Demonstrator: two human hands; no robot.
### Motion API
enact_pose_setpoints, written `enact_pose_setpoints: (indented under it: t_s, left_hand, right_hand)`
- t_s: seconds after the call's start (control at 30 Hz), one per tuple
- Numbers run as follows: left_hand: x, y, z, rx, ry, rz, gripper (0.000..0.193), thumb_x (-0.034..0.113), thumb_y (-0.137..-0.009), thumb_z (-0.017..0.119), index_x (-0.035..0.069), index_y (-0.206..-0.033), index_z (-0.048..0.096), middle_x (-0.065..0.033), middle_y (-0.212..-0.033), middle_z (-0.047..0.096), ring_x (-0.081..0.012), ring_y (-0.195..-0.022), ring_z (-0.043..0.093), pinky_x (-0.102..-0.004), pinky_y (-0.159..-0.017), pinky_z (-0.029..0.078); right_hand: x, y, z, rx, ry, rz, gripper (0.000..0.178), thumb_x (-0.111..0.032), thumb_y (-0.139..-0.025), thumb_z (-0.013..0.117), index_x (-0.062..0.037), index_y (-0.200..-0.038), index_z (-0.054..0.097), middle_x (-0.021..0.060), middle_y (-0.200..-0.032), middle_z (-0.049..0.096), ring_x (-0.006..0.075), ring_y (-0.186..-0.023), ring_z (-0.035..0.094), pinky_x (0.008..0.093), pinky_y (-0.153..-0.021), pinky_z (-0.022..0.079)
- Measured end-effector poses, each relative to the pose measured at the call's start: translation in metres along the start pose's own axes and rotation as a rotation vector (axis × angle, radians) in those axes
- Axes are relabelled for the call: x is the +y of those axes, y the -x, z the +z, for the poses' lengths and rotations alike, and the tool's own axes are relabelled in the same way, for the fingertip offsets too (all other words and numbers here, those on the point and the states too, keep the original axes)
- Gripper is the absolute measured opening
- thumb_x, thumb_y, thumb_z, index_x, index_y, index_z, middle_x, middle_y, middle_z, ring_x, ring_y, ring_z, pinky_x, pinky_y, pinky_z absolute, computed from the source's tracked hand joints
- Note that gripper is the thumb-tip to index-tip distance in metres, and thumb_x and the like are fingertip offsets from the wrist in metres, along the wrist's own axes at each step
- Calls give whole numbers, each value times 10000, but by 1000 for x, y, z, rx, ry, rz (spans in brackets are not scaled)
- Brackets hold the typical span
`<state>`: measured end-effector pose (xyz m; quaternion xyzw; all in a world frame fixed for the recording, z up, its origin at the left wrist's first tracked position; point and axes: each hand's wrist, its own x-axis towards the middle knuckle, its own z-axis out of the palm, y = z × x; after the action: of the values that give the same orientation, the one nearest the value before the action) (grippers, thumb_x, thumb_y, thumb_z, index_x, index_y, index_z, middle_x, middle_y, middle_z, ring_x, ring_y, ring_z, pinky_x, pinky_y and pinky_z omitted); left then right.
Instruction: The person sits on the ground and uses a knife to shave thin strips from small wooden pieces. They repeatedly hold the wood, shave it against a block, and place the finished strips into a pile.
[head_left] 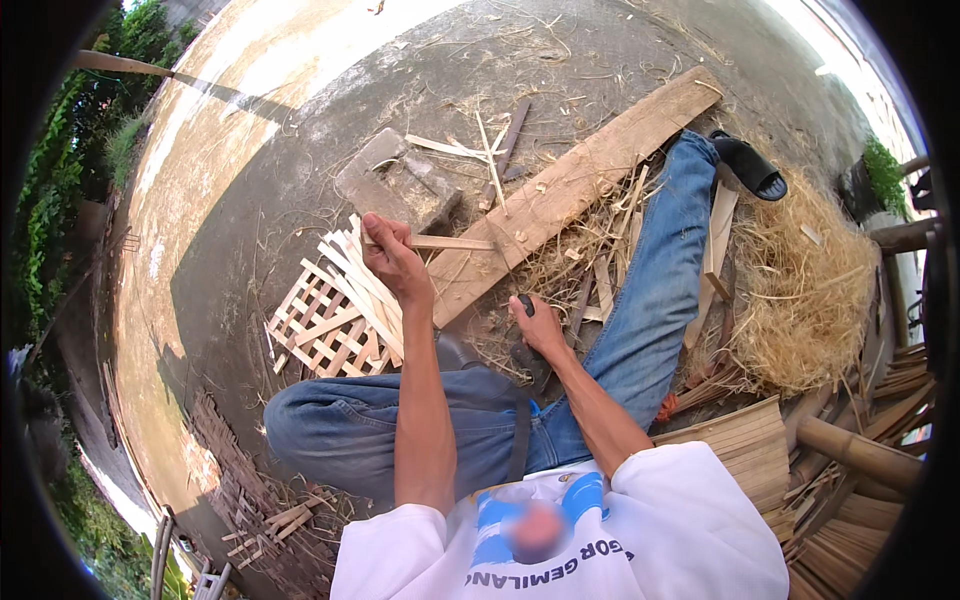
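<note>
My left hand [398, 265] is closed round the near end of a pale bamboo strip [450, 243]. The strip points right, its far end over the wooden plank [585, 165]. Lower and to the right, my right hand [543, 328] is wrapped round the black handle of a knife [526, 304]. The blade looks thin, seen nearly edge-on, and reaches up toward the plank near the strip's end; whether it touches the strip I cannot tell. Beside my left wrist, loose bamboo strips [362, 285] lie over a woven bamboo lattice [312, 318].
A concrete block [395, 180] sits beyond my left hand. My jean-clad right leg [655, 255] stretches along the plank, with a heap of fine shavings [800, 290] right of it. Split bamboo [740, 450] and thick poles [860, 450] lie at the lower right. Shavings litter the concrete floor.
</note>
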<state>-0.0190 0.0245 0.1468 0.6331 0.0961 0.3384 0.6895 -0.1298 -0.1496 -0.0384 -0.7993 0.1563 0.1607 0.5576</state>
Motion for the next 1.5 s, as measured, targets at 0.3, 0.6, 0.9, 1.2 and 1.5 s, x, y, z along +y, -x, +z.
enact_pose_setpoints:
  t_s: [0.3, 0.6, 0.9, 1.2, 1.5]
  left_hand:
    - [-84, 35, -10, -293, -281, -89, 371, 301, -1116, 481, 10, -1328, 569, -66, -996, 628, -188, -1134, 589, -337, -1083, 404]
    - [-16, 52, 31, -546, 127, -584, 298, 233, -1110, 477, 47, -1333, 542, 15, -773, 507, -62, -575, 497, -239, -501, 410]
    - [73, 97, 8, -716, -26, -871, 308, 242, -1097, 526, 56, -1337, 577, 46, -772, 466, -11, -498, 369, -200, -422, 287]
    - [92, 125, -25, -726, 16, -996, 351, 250, -1096, 532, 55, -1386, 557, 55, -744, 453, -5, -494, 370, -188, -424, 286]
    - [89, 129, -18, -716, -266, -848, 302, 215, -1096, 515, 36, -1330, 583, 55, -737, 437, -18, -505, 370, -208, -437, 292]
  right_hand:
    - [-69, 31, -17, 35, -152, -114, 467, -452, -989, 643, 15, -988, 633, 167, -730, 683, 257, -622, 693, 394, -592, 521]
    - [-105, 8, -102, 298, 234, -305, 235, -278, -866, 698, -48, -875, 649, 144, -661, 640, 349, -638, 663, 453, -617, 501]
    - [-122, -17, -135, 252, 517, -534, 208, -285, -819, 710, -78, -830, 692, 173, -692, 684, 388, -705, 700, 466, -648, 551]
    - [-108, -56, -183, 329, 402, -217, 313, -382, -841, 664, -80, -829, 747, 159, -699, 700, 372, -711, 703, 469, -661, 551]
    - [-89, 3, -127, 163, 509, -418, 238, -330, -784, 749, -111, -877, 734, 159, -749, 711, 373, -749, 710, 467, -687, 550]
